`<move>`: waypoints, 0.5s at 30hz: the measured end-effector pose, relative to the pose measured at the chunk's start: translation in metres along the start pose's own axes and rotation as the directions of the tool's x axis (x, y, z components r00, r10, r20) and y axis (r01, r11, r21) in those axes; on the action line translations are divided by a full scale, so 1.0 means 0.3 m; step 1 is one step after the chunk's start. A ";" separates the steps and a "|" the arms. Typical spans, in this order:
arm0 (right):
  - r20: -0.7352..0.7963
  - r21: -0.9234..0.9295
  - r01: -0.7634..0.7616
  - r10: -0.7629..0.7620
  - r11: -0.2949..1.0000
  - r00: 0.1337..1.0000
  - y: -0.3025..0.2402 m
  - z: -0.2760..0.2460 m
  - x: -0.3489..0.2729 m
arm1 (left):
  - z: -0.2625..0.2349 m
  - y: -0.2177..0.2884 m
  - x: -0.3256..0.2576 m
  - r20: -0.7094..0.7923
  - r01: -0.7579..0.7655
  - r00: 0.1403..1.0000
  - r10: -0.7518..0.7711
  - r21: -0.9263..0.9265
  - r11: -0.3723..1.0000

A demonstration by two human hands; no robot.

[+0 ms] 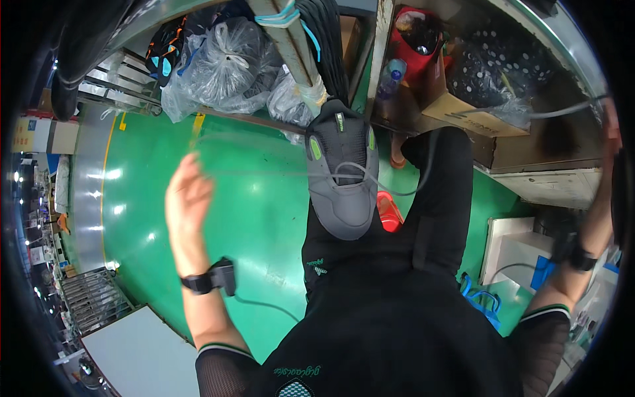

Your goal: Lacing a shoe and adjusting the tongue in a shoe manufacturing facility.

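Observation:
A dark grey sneaker (344, 188) with lime-green side patches rests over my left thigh, toe toward my body. Its grey shoelace (390, 192) crosses the tongue and leads off to both sides. On the left, my left hand (190, 192) is raised over the floor, fingers drawn together and slightly blurred, with a taut, smeared length of lace reaching it. Far out at the right rim, my right hand (611, 129) is stretched away, partly cut off and dim. The other stretch of lace curves up to its fingertips, which seem closed on it.
A metal post (288, 46) stands just beyond the shoe. Clear plastic bags (228, 66) lie on a shelf at the far left. At the far right, a shelf holds a cardboard box (476, 112) and a bottle (391, 76). A red plastic item (389, 212) shows between my legs.

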State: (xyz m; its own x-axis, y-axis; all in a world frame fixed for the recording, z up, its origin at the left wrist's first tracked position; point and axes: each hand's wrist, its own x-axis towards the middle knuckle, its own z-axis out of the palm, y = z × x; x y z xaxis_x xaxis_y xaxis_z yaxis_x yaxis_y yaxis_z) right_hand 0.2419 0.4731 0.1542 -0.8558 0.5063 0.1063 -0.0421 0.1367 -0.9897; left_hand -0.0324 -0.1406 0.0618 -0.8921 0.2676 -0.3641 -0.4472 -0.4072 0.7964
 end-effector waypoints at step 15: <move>0.329 0.128 -0.811 0.746 0.572 0.578 0.639 1.053 -0.298 | -0.725 0.071 -0.157 -0.320 -0.090 0.946 0.052 -0.106 0.990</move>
State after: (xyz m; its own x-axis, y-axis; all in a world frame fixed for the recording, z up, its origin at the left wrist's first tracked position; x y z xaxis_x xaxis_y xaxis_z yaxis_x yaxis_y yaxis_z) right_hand 0.1476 0.1851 -0.0752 -0.6961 0.1143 -0.7088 0.6038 -0.4409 -0.6641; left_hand -0.0139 -0.3517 -0.0091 -0.8879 -0.0470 -0.4576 -0.3693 -0.5202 0.7701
